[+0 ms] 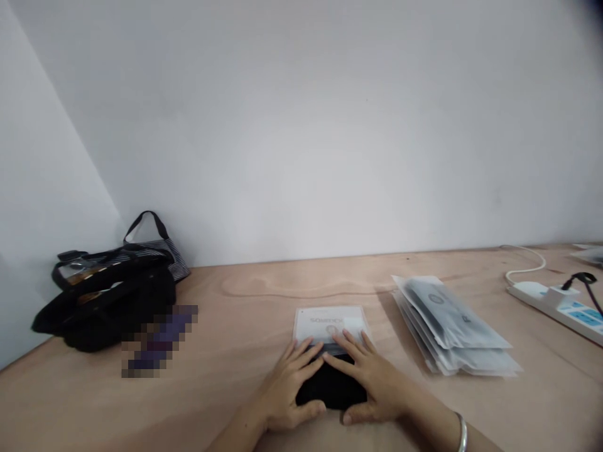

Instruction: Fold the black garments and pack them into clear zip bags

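Note:
Directly in front of me a folded black cloth item [331, 384] lies flat on the wooden table. Its far part is under or inside a frosted plastic bag [311, 318] with printed lettering; I cannot tell which. My left hand [293, 384] rests on the left side of both, fingers spread. Mirroring it, my right hand [372, 376] lies on the right side with its fingers apart. The fingertips of both hands touch the bag, and the thumbs are at the near edge of the black cloth. A silver bangle [461, 433] circles my right wrist.
To the right sits a stack of filled frosted bags [452, 314]. A white power strip [560, 307] with a plugged-in adapter and cables is farther right. At the left stand a black bag [117, 307] and a striped bag [176, 257], near a blurred-out patch. A white wall [301, 125] borders the table.

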`<state>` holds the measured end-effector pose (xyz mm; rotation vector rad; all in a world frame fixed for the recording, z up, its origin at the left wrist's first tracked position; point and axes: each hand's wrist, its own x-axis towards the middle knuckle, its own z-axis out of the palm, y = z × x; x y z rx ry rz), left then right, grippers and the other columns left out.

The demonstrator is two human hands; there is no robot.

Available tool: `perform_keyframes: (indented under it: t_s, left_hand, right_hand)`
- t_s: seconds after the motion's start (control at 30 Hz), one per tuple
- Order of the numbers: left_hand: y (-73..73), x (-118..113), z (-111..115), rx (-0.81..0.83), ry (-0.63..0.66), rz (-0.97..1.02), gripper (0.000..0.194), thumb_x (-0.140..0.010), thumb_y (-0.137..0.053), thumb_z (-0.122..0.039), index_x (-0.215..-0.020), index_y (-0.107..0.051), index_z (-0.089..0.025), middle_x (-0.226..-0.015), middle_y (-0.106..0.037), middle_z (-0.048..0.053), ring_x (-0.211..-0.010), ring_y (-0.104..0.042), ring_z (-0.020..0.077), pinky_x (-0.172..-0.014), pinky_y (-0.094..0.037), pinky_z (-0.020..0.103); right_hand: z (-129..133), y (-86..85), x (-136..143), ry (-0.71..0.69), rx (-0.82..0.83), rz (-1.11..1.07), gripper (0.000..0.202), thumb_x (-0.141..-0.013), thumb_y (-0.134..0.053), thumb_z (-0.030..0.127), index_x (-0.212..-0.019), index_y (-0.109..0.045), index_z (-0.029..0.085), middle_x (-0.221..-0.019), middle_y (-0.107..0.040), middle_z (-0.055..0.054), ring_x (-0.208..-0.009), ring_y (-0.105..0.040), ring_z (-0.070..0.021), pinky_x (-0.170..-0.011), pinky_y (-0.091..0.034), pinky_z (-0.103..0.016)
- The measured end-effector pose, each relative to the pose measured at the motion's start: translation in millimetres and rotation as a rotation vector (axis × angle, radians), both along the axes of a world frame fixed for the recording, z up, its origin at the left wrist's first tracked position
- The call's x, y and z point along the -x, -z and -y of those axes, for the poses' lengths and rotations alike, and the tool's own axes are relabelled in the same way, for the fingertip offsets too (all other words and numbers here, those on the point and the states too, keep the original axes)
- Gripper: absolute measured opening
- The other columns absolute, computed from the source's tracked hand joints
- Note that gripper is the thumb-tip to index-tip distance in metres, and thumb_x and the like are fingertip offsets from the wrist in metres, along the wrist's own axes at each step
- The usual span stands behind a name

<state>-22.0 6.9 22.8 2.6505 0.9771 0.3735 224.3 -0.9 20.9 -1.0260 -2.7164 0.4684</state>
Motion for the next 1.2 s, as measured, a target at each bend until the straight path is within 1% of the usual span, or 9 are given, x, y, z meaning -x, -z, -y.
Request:
perform_keyframes:
  t_s: [0.13, 0.3, 0.5, 0.63, 0.73, 0.93, 1.03, 1.13, 1.2]
  left_hand:
    - [4.7, -3.9, -0.5, -0.012, -0.003, 0.008, 0.072, -0.077, -0.051, -0.054, -0.136, -0.02, -0.028, -0.14, -0.03, 0.004, -0.129, -0.022, 0.0288, -0.105, -0.013, 0.053]
    - [12.1, -9.8, -3.7, -0.048, -0.077, 0.082, 0.06, -0.08, -0.05, -0.051, -0.132, -0.032, -0.029, -0.132, -0.044, 0.003, -0.125, -0.031, 0.0253, -0.105, -0.019, 0.049]
    - [13.8, -18.8, -4.4, -0.088, -0.187, 0.155, 0.041, -0.08, -0.052, -0.048, -0.118, -0.051, -0.031, -0.115, -0.06, 0.001, -0.113, -0.048, 0.0232, -0.101, -0.029, 0.047]
    - [9.6, -11.4, -7.7, -0.103, -0.099, 0.107, 0.055, -0.077, -0.055, -0.049, -0.127, -0.042, -0.028, -0.127, -0.049, 0.003, -0.119, -0.041, 0.0233, -0.104, -0.026, 0.046]
    - [12.5, -3.7, -11.6, -0.088, -0.056, 0.062, 0.06, -0.078, -0.055, -0.036, -0.133, -0.032, -0.025, -0.136, -0.037, 0.003, -0.126, -0.031, 0.022, -0.105, -0.026, 0.043]
    - [23.6, -4.4, -14.5, -0.078, -0.151, 0.103, 0.051, -0.071, -0.051, -0.01, -0.119, -0.051, -0.029, -0.122, -0.054, -0.002, -0.118, -0.044, 0.0182, -0.102, -0.034, 0.037]
    - [17.1, -2.5, -10.0, -0.045, -0.136, 0.115, 0.048, -0.073, -0.058, -0.022, -0.12, -0.05, -0.03, -0.122, -0.054, -0.001, -0.119, -0.042, 0.0201, -0.102, -0.033, 0.039]
    - [8.3, 1.1, -5.5, -0.01, -0.074, 0.101, 0.055, -0.076, -0.058, -0.04, -0.127, -0.041, -0.029, -0.13, -0.045, 0.0, -0.125, -0.033, 0.0226, -0.104, -0.026, 0.045]
    - [6.3, 1.2, -4.7, 0.007, -0.065, 0.11, 0.048, -0.083, -0.049, -0.04, -0.128, -0.039, -0.029, -0.132, -0.043, 0.0, -0.125, -0.032, 0.0211, -0.105, -0.025, 0.045]
  right_hand:
    - [1.4, 4.0, 0.4, 0.032, 0.039, 0.007, 0.085, -0.072, -0.047, 0.065, -0.138, -0.003, 0.032, -0.145, 0.005, -0.011, -0.13, 0.003, -0.0341, -0.098, -0.003, -0.06]
    - [0.8, 7.6, -0.3, 0.093, 0.053, 0.049, 0.076, -0.08, -0.038, 0.06, -0.137, 0.002, 0.03, -0.145, 0.003, -0.01, -0.13, 0.003, -0.0308, -0.099, -0.005, -0.06]
    - [-3.5, 16.1, 1.1, 0.184, 0.025, 0.062, 0.058, -0.088, -0.036, 0.037, -0.137, -0.005, 0.035, -0.146, -0.009, -0.005, -0.132, -0.006, -0.0235, -0.102, -0.013, -0.054]
    - [-5.1, 20.2, -0.5, 0.194, 0.016, 0.032, 0.061, -0.087, -0.038, 0.036, -0.138, -0.006, 0.031, -0.146, -0.011, -0.005, -0.132, -0.009, -0.0229, -0.103, -0.013, -0.051]
    - [-5.5, 19.7, -3.0, 0.184, 0.017, 0.004, 0.064, -0.086, -0.038, 0.042, -0.139, -0.006, 0.026, -0.145, -0.012, -0.006, -0.132, -0.009, -0.0221, -0.105, -0.012, -0.047]
    - [0.2, 5.3, -4.6, 0.183, 0.007, 0.004, 0.066, -0.082, -0.042, 0.051, -0.137, -0.021, 0.023, -0.141, -0.027, -0.009, -0.129, -0.023, -0.0235, -0.105, -0.013, -0.047]
    - [4.2, -1.3, -5.0, 0.164, -0.007, -0.001, 0.07, -0.078, -0.044, 0.058, -0.136, -0.024, 0.026, -0.139, -0.032, -0.009, -0.126, -0.028, -0.0259, -0.105, -0.01, -0.05]
    - [5.1, -1.4, -5.2, 0.155, 0.028, 0.008, 0.065, -0.083, -0.035, 0.058, -0.138, -0.017, 0.028, -0.143, -0.023, -0.007, -0.13, -0.017, -0.0264, -0.104, -0.011, -0.051]
    - [4.3, 0.9, -5.2, 0.155, 0.063, 0.016, 0.057, -0.088, -0.026, 0.053, -0.138, -0.011, 0.03, -0.145, -0.016, -0.005, -0.132, -0.009, -0.0247, -0.104, -0.01, -0.051]
